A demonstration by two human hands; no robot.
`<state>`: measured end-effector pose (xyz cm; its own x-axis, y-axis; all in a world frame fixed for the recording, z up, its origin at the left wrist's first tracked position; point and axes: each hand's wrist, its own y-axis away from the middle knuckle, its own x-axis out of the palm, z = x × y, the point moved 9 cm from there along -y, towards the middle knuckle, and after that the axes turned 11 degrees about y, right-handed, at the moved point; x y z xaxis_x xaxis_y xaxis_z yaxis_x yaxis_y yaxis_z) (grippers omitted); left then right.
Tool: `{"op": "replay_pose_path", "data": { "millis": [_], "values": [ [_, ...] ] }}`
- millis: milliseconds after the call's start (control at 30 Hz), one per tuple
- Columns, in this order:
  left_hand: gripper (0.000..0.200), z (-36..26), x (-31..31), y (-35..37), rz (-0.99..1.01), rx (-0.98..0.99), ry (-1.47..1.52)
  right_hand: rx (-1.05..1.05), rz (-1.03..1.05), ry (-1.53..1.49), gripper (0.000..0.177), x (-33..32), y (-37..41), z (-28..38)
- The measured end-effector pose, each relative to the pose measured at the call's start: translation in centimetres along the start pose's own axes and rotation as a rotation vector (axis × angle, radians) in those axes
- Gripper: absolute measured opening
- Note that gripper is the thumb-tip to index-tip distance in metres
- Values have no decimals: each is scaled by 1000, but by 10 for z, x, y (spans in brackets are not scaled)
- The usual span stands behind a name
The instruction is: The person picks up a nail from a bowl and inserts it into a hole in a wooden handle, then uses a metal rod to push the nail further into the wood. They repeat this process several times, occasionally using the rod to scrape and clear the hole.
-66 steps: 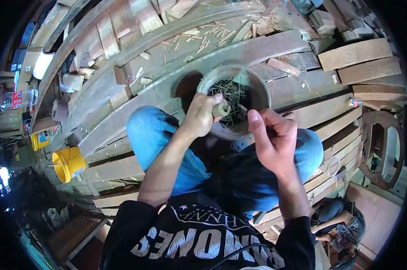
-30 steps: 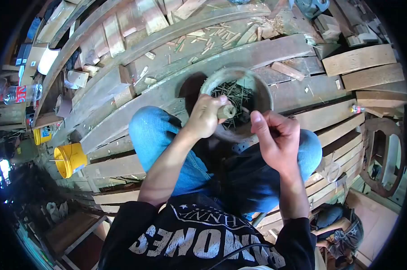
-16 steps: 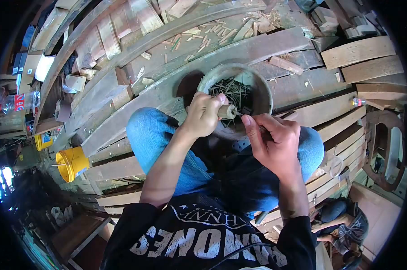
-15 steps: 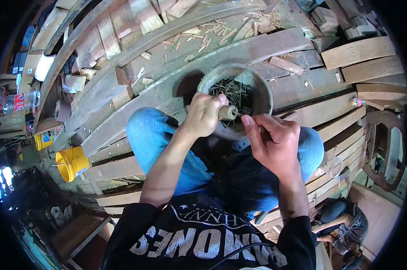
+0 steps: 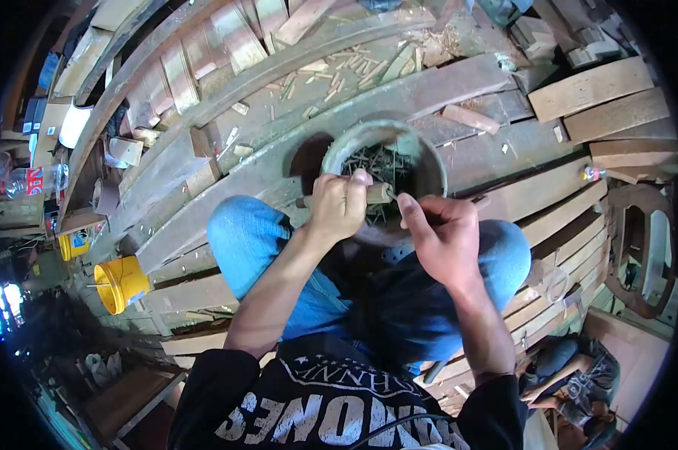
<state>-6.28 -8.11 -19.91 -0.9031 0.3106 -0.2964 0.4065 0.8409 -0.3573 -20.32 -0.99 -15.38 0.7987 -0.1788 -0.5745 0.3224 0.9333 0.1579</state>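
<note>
My left hand [image 5: 339, 208] is closed round a short wooden rod [image 5: 379, 193], thumb on top; the rod shows on both sides of the fist. Close to its right end, my right hand [image 5: 448, 234] pinches with thumb and forefinger. A thin dark piece shows at those fingertips, too small to name, and a pale wooden tip sticks out past the hand's far side. Both hands are over the near rim of a round grey pot [image 5: 438, 161] between my knees. Inside it lie many thin, dark, nail-like pieces [image 5: 376, 160], partly hidden by my hands.
Wood offcuts [image 5: 339, 79] litter the planks beyond the pot, with a wooden block [image 5: 470, 118] nearby. Yellow buckets [image 5: 121, 285] stand at left, near a plastic bottle [image 5: 35, 181]. Curved boards [image 5: 590, 88] lie at right. Another person [image 5: 571, 382] sits at lower right.
The view has shifted slightly. My right hand has turned a little, and a pale wooden tip now shows beyond it. My left hand keeps its grip on the rod.
</note>
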Motion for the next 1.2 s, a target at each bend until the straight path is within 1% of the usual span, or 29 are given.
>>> {"op": "replay_pose_path", "data": {
  "millis": [33,100,133,167,233,267,300,333,367,400,433,467,533,567,633,667,700,733,800,833,900,933,967,1067,1100,1133,1200],
  "values": [
    [40,-3,-1,-3,-14,14,6,-16,-6,11,28,-1,0,2],
    [47,2,23,-1,253,-76,-347,-62,-96,-555,27,-17,-2,5],
    [49,14,33,10,239,-136,-197,-322,-108,-774,31,-41,-2,30],
    [49,20,43,23,263,-117,-163,-294,-159,-1053,36,-56,-3,35],
    [48,3,30,10,106,-1,-17,-213,-171,-739,38,-55,-6,27],
    [44,10,24,6,129,-83,36,-97,-146,-519,40,-42,-5,17],
    [42,2,13,-7,154,-170,92,-57,-146,-483,37,-33,-1,2],
    [46,3,6,-15,107,-352,260,-157,-200,-372,34,-34,4,12],
    [47,-15,-2,-29,84,-400,338,-258,-240,-252,31,-36,10,24],
    [47,-29,-5,-46,80,-365,357,-351,-221,-164,26,-39,15,35],
    [48,-36,-9,-60,77,-329,367,-382,-210,-166,24,-40,17,40],
    [48,-28,-10,-63,74,-328,361,-401,-200,-164,22,-42,18,42],
    [43,-3,-4,-62,141,-427,333,-424,-198,-178,20,-40,16,44],
    [43,2,-3,-57,145,-428,323,-404,-212,-138,20,-37,16,42],
    [47,0,-7,-48,113,-378,260,-370,-233,-108,19,-34,15,37],
    [46,-3,-8,-46,89,-313,300,-365,-213,-26,18,-33,15,36],
    [46,-1,-9,-44,90,-319,295,-367,-196,55,18,-30,14,37],
    [46,-3,-9,-49,114,-264,262,-347,-230,14,17,-31,14,35],
    [44,-15,-7,-54,148,-175,223,-350,-225,-2,16,-32,15,39],
    [44,-16,-6,-55,147,-177,235,-358,-210,-17,16,-33,15,41],
    [42,-21,-6,-54,139,-114,220,-350,-188,29,16,-31,14,39],
    [40,-28,-6,-55,134,-50,187,-345,-188,39,16,-31,14,40],
    [40,-27,-5,-55,137,-52,184,-340,-190,44,16,-30,13,40],
    [39,-36,-2,-54,164,56,151,-342,-208,72,14,-31,14,42],
    [39,-35,-3,-55,167,56,153,-346,-212,103,13,-32,15,43],
    [37,-34,-3,-55,176,62,128,-385,-246,199,11,-34,16,49],
    [34,-31,-3,-54,185,58,107,-395,-246,256,11,-33,14,48]
  ]
}}
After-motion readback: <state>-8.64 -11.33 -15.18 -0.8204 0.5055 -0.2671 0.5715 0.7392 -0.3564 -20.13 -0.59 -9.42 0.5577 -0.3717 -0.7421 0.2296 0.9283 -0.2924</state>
